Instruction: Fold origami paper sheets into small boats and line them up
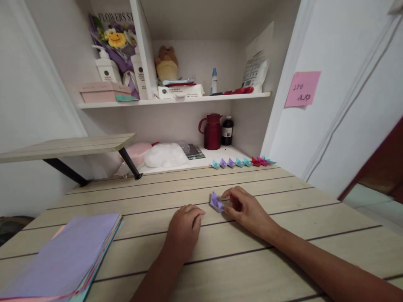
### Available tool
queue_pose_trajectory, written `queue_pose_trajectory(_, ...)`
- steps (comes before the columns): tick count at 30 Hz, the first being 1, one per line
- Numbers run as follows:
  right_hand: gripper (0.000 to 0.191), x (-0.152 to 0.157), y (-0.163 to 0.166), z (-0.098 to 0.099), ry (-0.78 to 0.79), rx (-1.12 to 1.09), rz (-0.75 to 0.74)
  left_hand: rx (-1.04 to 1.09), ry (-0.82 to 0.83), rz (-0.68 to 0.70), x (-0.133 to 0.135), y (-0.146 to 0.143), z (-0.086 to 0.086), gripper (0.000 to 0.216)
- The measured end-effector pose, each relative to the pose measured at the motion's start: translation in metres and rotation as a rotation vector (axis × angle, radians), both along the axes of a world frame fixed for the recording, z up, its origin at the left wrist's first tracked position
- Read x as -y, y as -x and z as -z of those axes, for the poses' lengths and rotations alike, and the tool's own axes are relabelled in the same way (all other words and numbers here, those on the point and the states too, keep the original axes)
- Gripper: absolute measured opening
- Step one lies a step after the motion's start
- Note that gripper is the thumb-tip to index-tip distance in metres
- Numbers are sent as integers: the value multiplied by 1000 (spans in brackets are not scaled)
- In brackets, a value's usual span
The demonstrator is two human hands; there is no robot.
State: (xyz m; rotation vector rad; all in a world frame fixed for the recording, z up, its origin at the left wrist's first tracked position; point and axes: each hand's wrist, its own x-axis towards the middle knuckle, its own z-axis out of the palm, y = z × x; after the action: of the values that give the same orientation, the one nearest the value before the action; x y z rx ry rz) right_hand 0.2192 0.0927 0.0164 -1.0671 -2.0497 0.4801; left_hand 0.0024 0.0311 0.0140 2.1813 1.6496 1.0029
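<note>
A small purple origami boat stands on the wooden table, between my two hands. At its right end is my right hand, thumb and index finger apart in a loose curve; the thumb tip meets or nearly meets the boat's edge. To the boat's left and nearer to me, my left hand rests above the tabletop with its fingers curled together, and nothing shows in it. Along the far edge runs a row of several folded boats, among them a purple boat, a light blue boat and a red boat.
A stack of coloured paper, purple on top, lies at the left front. Behind it stands a raised wooden shelf on black legs. A dark red jug and a dark bottle stand in the cabinet beyond the table.
</note>
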Motion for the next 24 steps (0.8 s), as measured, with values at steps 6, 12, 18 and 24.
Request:
queue_pose_trajectory(6, 27, 7, 0, -5, 29, 45, -58, -17, -13, 15, 1, 0, -1, 25)
queue_pose_trajectory(12, 19, 9, 2, -3, -11, 94, -35, -69, 30, 4, 1, -2, -1, 27)
queue_pose_trajectory(18, 13, -3, -4, 0, 77, -19, 82, -165, 78, 29, 5, -5, 0, 37)
queue_pose_trajectory(24, 18, -8, -8, 2, 63, -87, 69, -124, 31, 101, 5, -4, 1, 33)
